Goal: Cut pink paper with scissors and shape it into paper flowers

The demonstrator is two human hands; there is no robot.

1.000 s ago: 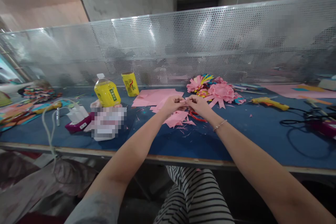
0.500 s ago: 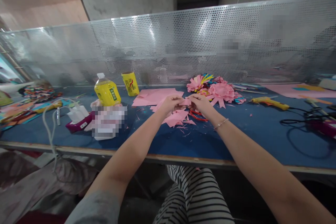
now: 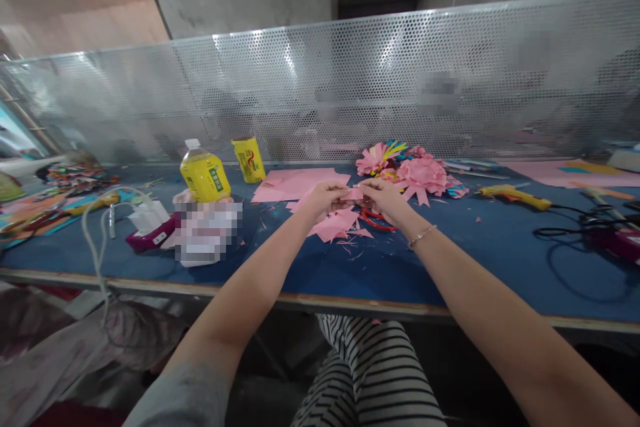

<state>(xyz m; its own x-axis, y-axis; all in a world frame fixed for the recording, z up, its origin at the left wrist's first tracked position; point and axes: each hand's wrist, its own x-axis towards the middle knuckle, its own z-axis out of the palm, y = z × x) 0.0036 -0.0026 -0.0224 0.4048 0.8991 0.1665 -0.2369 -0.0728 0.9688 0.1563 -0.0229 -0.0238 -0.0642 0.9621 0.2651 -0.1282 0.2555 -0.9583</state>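
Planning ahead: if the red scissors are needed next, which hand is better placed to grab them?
Right, probably. The right hand is just above the scissors; the left hand sits farther off. Both pinch the paper.

The pink paper piece (image 3: 354, 194) is matt. The table (image 3: 450, 267) top is blue and cloth-like, wood-edged at the front. The perforated metal screen (image 3: 350, 80) is shiny, and the bottle (image 3: 204, 177) is glossy plastic.

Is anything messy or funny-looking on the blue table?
A bit messy: pink scraps and thin slivers lie strewn over the blue table just below the left hand and right hand, which pinch a small pink piece. Red scissors lie half hidden there. Nothing looks spilled or broken.
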